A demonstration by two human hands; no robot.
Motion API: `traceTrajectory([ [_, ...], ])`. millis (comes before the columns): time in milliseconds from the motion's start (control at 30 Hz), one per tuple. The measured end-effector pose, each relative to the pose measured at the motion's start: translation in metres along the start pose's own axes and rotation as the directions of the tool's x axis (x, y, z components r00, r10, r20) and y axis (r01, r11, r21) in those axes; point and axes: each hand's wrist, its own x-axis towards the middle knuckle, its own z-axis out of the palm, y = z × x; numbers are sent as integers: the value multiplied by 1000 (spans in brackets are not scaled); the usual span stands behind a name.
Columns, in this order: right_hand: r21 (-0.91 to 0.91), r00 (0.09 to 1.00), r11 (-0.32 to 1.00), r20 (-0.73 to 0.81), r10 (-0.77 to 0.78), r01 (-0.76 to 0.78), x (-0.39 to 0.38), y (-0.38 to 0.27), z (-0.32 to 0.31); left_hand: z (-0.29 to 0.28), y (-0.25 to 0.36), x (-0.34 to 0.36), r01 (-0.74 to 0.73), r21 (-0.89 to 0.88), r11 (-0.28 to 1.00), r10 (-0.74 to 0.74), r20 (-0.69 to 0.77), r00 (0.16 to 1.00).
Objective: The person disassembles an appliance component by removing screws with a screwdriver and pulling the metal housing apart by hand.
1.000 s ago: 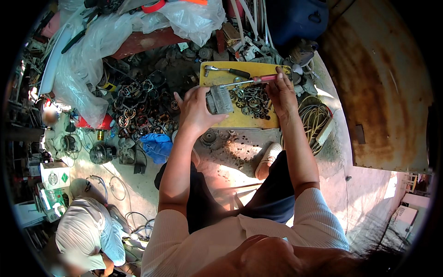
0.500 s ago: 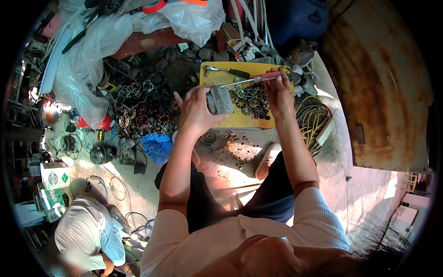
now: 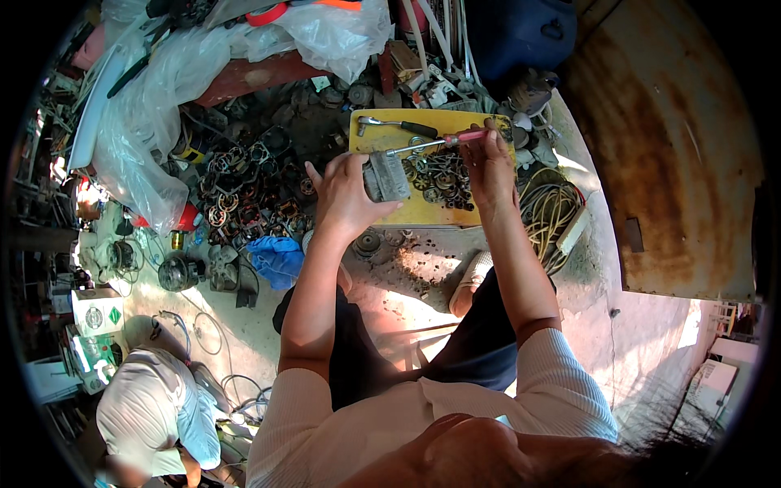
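My left hand (image 3: 346,191) grips a grey ribbed metal housing (image 3: 386,176) over the left part of a yellow board (image 3: 382,215). In my right hand (image 3: 493,167) is a screwdriver (image 3: 466,137) with a red handle, its shaft pointing left so that the tip meets the top of the housing. Whether the tip sits on a screw is too small to tell. Behind the screwdriver a ratchet wrench (image 3: 399,124) with a black grip lies on the board. Several small metal rings and parts (image 3: 439,179) are heaped between my hands.
Left of the board lies a pile of motor parts (image 3: 244,175), with a blue cloth (image 3: 277,260) nearer me. Coiled cable (image 3: 545,215) lies at the right, beside a rusty metal sheet (image 3: 667,163). Another person (image 3: 150,407) bends down at the lower left.
My right hand has turned slightly about the screwdriver's handle, its fingers shifting their hold. The housing and my left hand stay nearly where they were.
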Motion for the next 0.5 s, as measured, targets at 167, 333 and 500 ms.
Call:
traceTrajectory([
  [167, -75, 994, 994, -81, 74, -80, -7, -9, 9, 1, -1, -1, -2, -6, 1000, 2, -2, 1000],
  [333, -16, 999, 999, -21, -34, 34, 2, 2, -2, 0, 3, 1, 0, -12, 1000, 0, 10, 1000],
  [500, -64, 995, 996, -80, 53, -58, -12, -9, 15, 0, 1, -1, 12, -24, 1000, -12, 13, 1000],
])
